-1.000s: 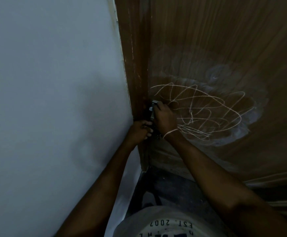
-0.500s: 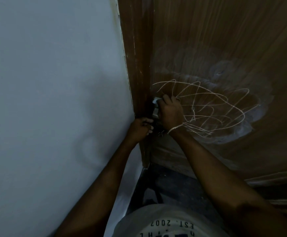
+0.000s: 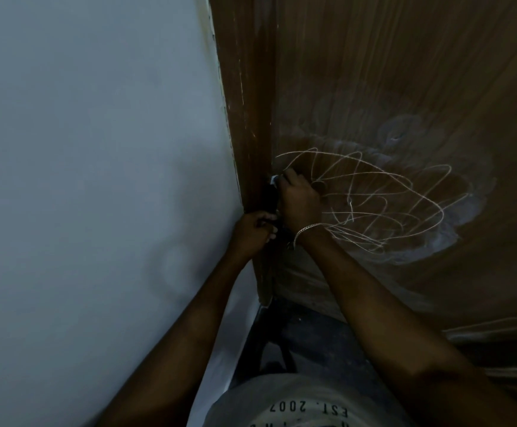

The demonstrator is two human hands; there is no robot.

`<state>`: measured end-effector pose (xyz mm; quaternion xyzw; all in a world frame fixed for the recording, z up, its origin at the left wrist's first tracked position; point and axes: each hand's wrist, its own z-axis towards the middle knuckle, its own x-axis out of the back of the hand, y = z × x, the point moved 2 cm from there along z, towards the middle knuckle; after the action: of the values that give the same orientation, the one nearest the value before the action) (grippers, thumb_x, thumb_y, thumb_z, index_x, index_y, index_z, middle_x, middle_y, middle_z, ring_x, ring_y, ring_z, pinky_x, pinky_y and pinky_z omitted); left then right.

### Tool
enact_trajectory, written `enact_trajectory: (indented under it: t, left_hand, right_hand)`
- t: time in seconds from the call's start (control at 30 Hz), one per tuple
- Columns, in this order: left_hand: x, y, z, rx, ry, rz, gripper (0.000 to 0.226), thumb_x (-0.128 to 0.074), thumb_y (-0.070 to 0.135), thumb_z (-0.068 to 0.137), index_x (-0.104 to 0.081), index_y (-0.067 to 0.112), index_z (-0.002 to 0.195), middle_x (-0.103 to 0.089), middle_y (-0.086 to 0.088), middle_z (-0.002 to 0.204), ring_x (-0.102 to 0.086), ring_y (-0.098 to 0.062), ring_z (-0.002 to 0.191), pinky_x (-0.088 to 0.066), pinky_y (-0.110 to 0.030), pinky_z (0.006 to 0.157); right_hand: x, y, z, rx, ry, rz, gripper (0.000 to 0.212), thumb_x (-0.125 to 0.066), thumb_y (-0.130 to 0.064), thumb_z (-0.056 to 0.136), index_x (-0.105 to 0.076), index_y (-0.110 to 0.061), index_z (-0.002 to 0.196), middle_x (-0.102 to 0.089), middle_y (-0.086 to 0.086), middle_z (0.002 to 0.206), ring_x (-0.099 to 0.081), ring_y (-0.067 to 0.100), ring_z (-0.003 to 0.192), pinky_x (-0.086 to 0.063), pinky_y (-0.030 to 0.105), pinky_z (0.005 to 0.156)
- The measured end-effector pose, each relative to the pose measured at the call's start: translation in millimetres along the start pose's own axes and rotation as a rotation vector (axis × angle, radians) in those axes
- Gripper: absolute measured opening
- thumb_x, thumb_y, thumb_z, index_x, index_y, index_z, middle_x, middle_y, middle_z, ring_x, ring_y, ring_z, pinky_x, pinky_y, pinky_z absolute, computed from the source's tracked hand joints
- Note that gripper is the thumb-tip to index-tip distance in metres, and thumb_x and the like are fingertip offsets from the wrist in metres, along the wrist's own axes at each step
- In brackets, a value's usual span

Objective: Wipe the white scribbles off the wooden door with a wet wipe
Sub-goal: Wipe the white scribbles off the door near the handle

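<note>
The brown wooden door (image 3: 405,72) fills the right half of the view. White scribbles (image 3: 383,204) loop across it, with a pale smeared patch (image 3: 467,217) around them. My right hand (image 3: 300,201), with a bracelet at the wrist, rests on the door at the left end of the scribbles. It is closed on a wet wipe (image 3: 274,179), of which only a small white corner shows. Just below and to the left, my left hand (image 3: 252,232) curls around a dark object (image 3: 271,197) at the door's edge. I cannot tell what that object is.
A pale wall (image 3: 97,180) takes up the left half, meeting the dark door frame (image 3: 245,118). Below lies a dark floor (image 3: 312,340). My light printed shirt (image 3: 297,405) shows at the bottom edge. The light is dim.
My right hand has slid a little upward along the left end of the scribbles. My left hand stays at the door's edge.
</note>
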<state>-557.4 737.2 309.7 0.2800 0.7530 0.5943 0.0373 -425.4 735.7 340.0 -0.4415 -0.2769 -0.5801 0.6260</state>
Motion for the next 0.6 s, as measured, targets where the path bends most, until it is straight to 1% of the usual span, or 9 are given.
enact_trajectory:
  t: [0.1, 0.17, 0.27, 0.33, 0.37, 0.43, 0.5, 0.6]
  left_hand:
    - [-1, 3, 1, -0.026, -0.003, 0.001, 0.028, -0.051, 0.002, 0.096, -0.066, 0.009, 0.118, -0.068, -0.007, 0.094, -0.066, -0.014, 0.076, -0.053, -0.015, 0.064]
    - [-2, 4, 3, -0.028, 0.004, -0.004, 0.025, -0.052, 0.002, 0.096, -0.067, 0.010, 0.114, -0.068, -0.006, 0.094, -0.066, -0.012, 0.075, -0.052, -0.012, 0.061]
    - [-5, 4, 5, -0.008, 0.013, -0.009, 0.020, -0.053, 0.003, 0.096, -0.067, 0.009, 0.109, -0.069, -0.008, 0.096, -0.067, -0.014, 0.076, -0.052, -0.015, 0.061]
    - [-7, 3, 5, -0.006, 0.018, -0.005, 0.018, -0.054, 0.005, 0.096, -0.068, 0.012, 0.106, -0.070, -0.008, 0.096, -0.068, -0.016, 0.078, -0.051, -0.020, 0.064]
    - [-7, 3, 4, -0.006, 0.022, -0.011, 0.018, -0.054, 0.007, 0.097, -0.068, 0.016, 0.103, -0.070, -0.007, 0.095, -0.068, -0.016, 0.078, -0.051, -0.020, 0.065]
    - [-6, 1, 3, -0.010, 0.029, -0.018, 0.020, -0.054, 0.008, 0.097, -0.068, 0.022, 0.102, -0.070, -0.002, 0.093, -0.068, -0.013, 0.078, -0.050, -0.015, 0.062]
    - [-5, -2, 3, -0.005, 0.036, -0.027, 0.021, -0.053, 0.008, 0.097, -0.068, 0.019, 0.107, -0.069, -0.002, 0.094, -0.068, -0.013, 0.078, -0.049, -0.014, 0.061]
    - [-5, -5, 2, 0.006, 0.032, -0.032, 0.021, -0.053, 0.007, 0.097, -0.067, 0.016, 0.109, -0.069, -0.005, 0.091, -0.067, -0.015, 0.076, -0.050, -0.020, 0.065]
  right_hand:
    - [5, 8, -4, -0.090, 0.003, 0.044, 0.016, -0.057, -0.012, 0.094, -0.067, -0.008, 0.105, -0.062, 0.007, 0.112, -0.062, 0.023, 0.089, -0.053, 0.031, 0.068]
    - [5, 6, -1, -0.102, -0.014, 0.052, 0.017, -0.055, -0.010, 0.095, -0.067, -0.007, 0.107, -0.060, 0.008, 0.116, -0.063, 0.023, 0.090, -0.054, 0.031, 0.071]
    - [0, -6, 4, -0.031, -0.076, 0.040, 0.025, -0.057, -0.009, 0.095, -0.061, -0.004, 0.119, -0.053, 0.014, 0.130, -0.062, 0.025, 0.099, -0.056, 0.034, 0.079]
    - [0, -5, 3, 0.023, -0.072, 0.036, 0.027, -0.060, -0.008, 0.093, -0.060, -0.003, 0.120, -0.052, 0.016, 0.131, -0.063, 0.026, 0.098, -0.056, 0.032, 0.076]
    - [2, -1, 0, 0.026, -0.058, 0.043, 0.026, -0.061, -0.007, 0.093, -0.061, -0.004, 0.119, -0.054, 0.015, 0.129, -0.063, 0.025, 0.097, -0.055, 0.031, 0.075]
    - [4, 13, -10, 0.001, 0.003, 0.074, 0.026, -0.062, -0.006, 0.091, -0.063, -0.005, 0.117, -0.058, 0.014, 0.120, -0.064, 0.024, 0.093, -0.054, 0.030, 0.073]
    - [4, 23, -19, -0.049, 0.068, 0.102, 0.025, -0.064, -0.007, 0.089, -0.065, -0.006, 0.113, -0.064, 0.012, 0.110, -0.065, 0.025, 0.090, -0.056, 0.032, 0.073]
    - [0, 24, -25, -0.201, 0.131, 0.203, 0.014, -0.062, -0.010, 0.091, -0.067, -0.009, 0.103, -0.069, 0.009, 0.096, -0.066, 0.024, 0.083, -0.055, 0.038, 0.072]
